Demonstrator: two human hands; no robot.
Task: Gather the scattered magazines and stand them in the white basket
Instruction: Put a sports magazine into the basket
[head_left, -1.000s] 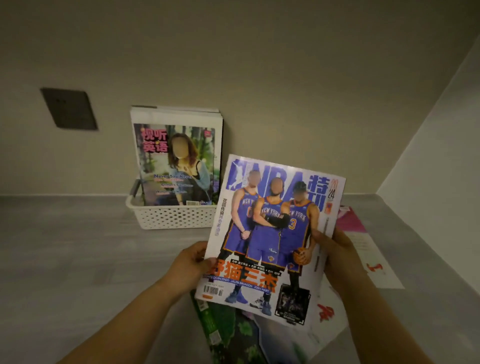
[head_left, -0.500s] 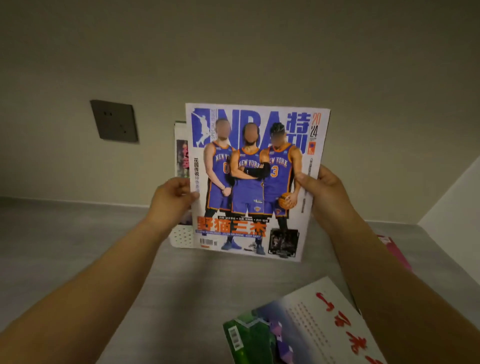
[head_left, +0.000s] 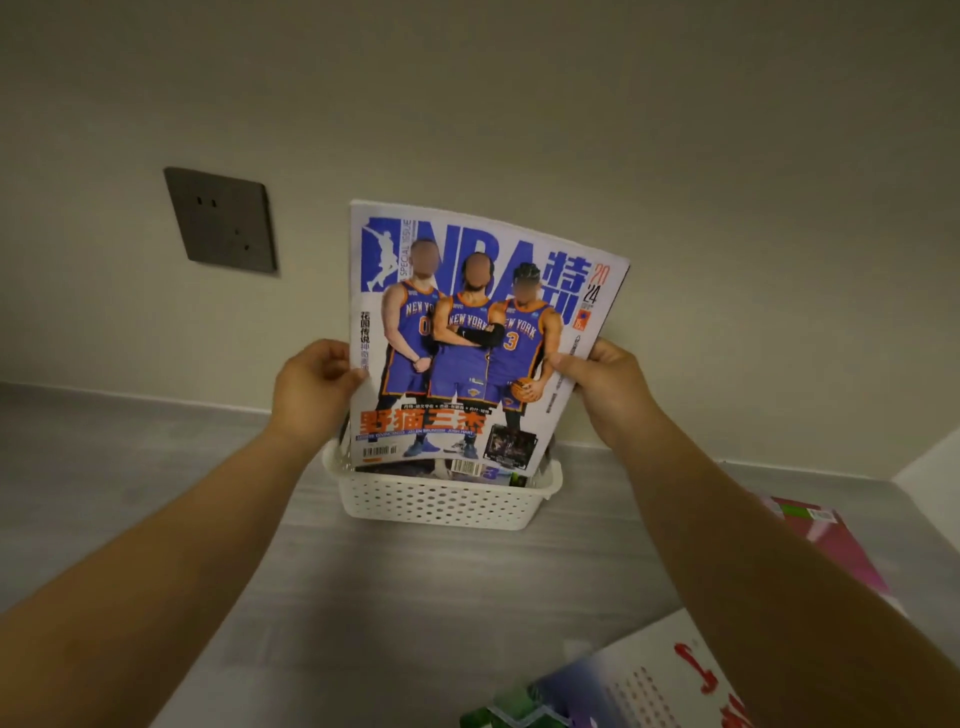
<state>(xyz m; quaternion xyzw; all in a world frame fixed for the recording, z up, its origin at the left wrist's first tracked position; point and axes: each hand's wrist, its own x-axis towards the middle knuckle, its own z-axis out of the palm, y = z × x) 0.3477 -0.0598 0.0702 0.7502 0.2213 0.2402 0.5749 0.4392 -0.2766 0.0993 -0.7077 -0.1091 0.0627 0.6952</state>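
Left hand and right hand pinch the glossy blue basketball magazine mid-edge. Light, floppy and probably slick, it bows above the fingers, with the white perforated plastic basket just below.

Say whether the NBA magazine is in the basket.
Not fully: NBA magazine upright, bottom edge at white basket rim, left hand and right hand gripping it.

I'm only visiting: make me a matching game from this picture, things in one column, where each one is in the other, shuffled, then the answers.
Things:
1. basketball magazine
2. white basket
3. wall socket
4. pink magazine

Places:
A. lying flat on the grey surface, far right
B. on the wall, upper left
C. held upright by left hand and right hand
D. standing on the grey surface by the wall

Pairs: 1-C, 2-D, 3-B, 4-A
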